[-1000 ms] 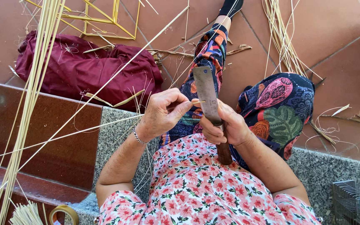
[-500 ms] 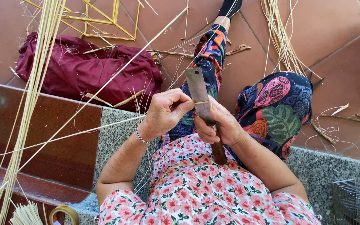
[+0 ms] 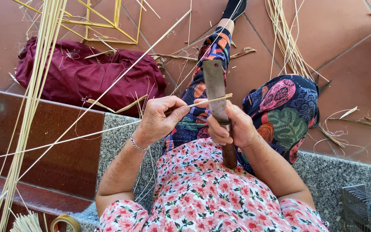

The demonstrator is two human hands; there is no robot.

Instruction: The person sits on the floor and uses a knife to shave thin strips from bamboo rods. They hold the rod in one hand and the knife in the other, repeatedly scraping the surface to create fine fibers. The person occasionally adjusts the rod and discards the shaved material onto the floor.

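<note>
I sit on a speckled stone step (image 3: 117,137) with my legs in patterned trousers stretched over a red tile floor. My right hand (image 3: 230,129) grips the wooden handle of a broad flat-bladed knife (image 3: 214,88), blade pointing away from me. My left hand (image 3: 162,118) pinches a thin pale bamboo strip (image 3: 209,101) that lies across the blade, its short end sticking out past the blade's right side. The long part of the strip (image 3: 65,141) trails off to my left.
A dark red cloth bundle (image 3: 82,73) lies on the floor at left. A bunch of long pale strips (image 3: 33,94) runs down the left side; more strips (image 3: 286,38) lie at upper right. A yellow stick frame (image 3: 108,25) rests at top. A wire cage (image 3: 359,206) stands at lower right.
The knife blade has swung from leaning left to nearly straight ahead. My left hand has shifted left and now pulls the strip across the blade.
</note>
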